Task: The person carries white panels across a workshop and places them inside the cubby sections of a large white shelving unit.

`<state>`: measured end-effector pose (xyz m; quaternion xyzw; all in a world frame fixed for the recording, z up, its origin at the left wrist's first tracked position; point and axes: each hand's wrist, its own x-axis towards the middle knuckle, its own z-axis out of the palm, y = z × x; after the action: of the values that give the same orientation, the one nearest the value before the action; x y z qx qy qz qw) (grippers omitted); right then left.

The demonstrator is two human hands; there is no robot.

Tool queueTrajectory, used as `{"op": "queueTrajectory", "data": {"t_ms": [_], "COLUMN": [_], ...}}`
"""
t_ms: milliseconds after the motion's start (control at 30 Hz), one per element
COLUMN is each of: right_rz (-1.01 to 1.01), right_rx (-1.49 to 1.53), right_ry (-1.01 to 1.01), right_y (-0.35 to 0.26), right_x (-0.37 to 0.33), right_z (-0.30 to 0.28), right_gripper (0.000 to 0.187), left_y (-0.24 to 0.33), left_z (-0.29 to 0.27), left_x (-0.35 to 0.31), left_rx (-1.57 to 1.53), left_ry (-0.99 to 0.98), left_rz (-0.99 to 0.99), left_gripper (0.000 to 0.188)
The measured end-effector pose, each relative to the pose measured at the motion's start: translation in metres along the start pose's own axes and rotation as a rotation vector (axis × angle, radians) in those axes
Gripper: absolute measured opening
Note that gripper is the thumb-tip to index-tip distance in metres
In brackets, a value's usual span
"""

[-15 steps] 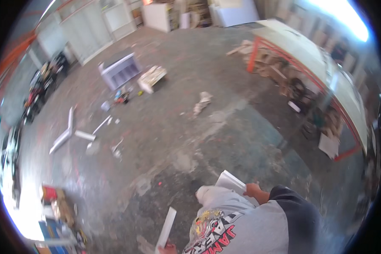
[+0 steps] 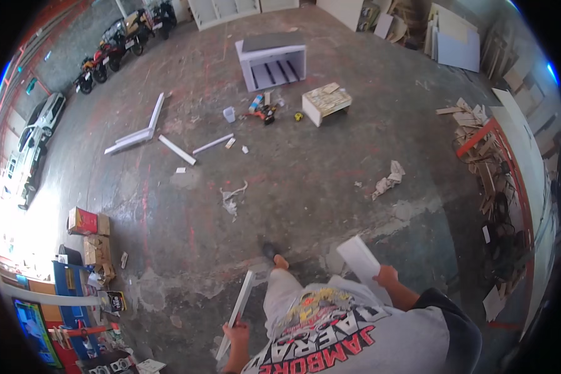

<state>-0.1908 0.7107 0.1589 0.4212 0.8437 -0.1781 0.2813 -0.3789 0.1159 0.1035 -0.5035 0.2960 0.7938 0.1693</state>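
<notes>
My left hand (image 2: 235, 331) is wrapped round a long, narrow white strip of board (image 2: 245, 288), which slants upward beside my left leg. On the other side, my right hand (image 2: 388, 275) grips a wider white board (image 2: 358, 254) by its right edge. That board tilts in front of my right thigh, and its lower part is hidden behind my shirt. The two pieces are apart from each other, and both are held off the floor. One dark shoe (image 2: 269, 250) shows ahead of me on the concrete.
Ahead stand a white cabinet carcass (image 2: 247, 70) and a low worn stool (image 2: 313, 113), with a drill (image 2: 267, 115) nearby. White strips (image 2: 177, 149) and crumpled paper (image 2: 389, 179) lie about the floor. A bench (image 2: 530, 149) with wood scraps is at right, cardboard boxes (image 2: 96, 250) at left.
My view has swung left, so the cabinet and bench sit farther right in the picture. A foot has come into sight ahead. Both hands have kept their white pieces.
</notes>
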Motion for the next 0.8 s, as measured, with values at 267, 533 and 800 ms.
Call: {"op": "queueTrajectory", "data": {"t_ms": [267,533,800], "right_rz": [0.074,-0.014,-0.056], "right_rx": [0.056,0.116,-0.055], "right_ry": [0.102,0.057,-0.016], "right_y": [-0.195,-0.39,-0.634], "right_x": [0.111,0.325,0.503], "right_z": [-0.12,-0.171,-0.329], "right_gripper": [0.055,0.055,0.058], "left_y": [0.14,0.269,0.35], "left_z": [0.206,0.382,0.629], "left_x": [0.083,0.187,0.233], "left_rx": [-0.017,0.099,-0.029], "left_ry": [0.075,0.054,-0.02], "left_rz": [-0.092,0.021,0.113], "left_gripper": [0.053,0.047,0.05]}}
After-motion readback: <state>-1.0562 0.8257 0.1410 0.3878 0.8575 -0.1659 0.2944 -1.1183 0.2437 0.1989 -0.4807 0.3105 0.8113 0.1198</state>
